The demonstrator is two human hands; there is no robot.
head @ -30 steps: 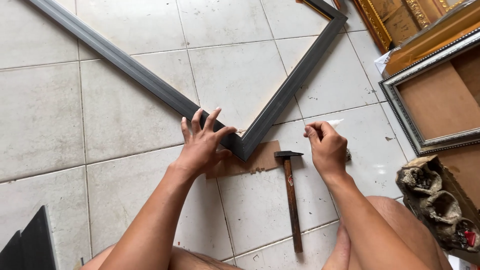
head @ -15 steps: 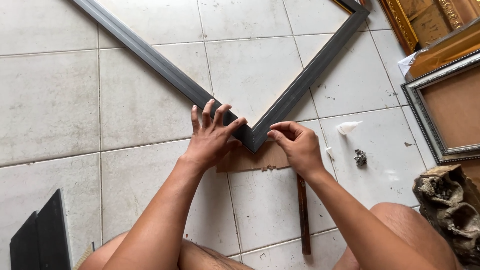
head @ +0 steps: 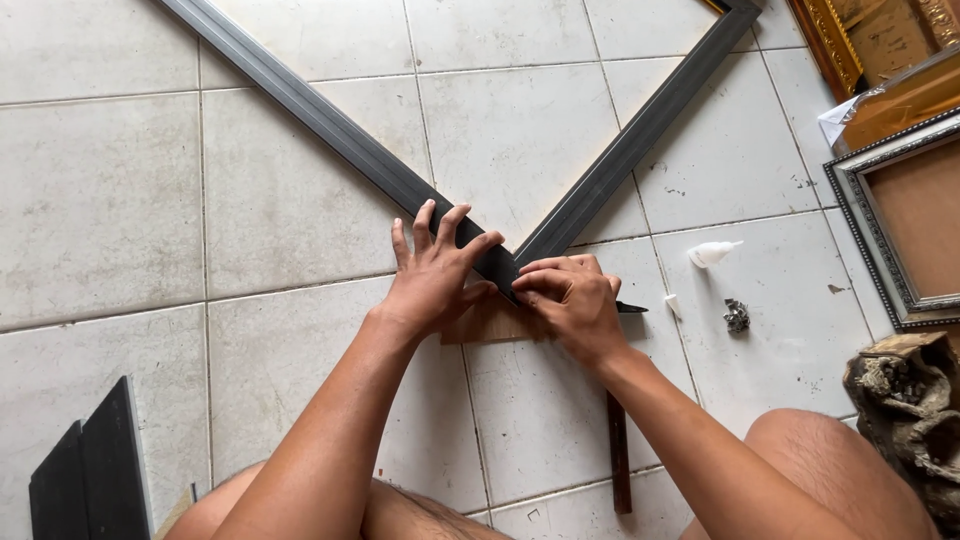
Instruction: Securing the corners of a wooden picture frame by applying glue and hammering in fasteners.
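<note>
Corner joint of the dark frame is covered by both hands; its state cannot be judged. Frame rails run out past the top edge. Hammer head lies hidden under the right hand. Small grey object at right: too small to identify.

Picture-framing workshop, floor level. You sit on pale floor tiles; before you a dark frame moulding joined at a corner, a hammer, a small glue bottle, gilt frames, a silver-edged frame, and dark offcuts.
</note>
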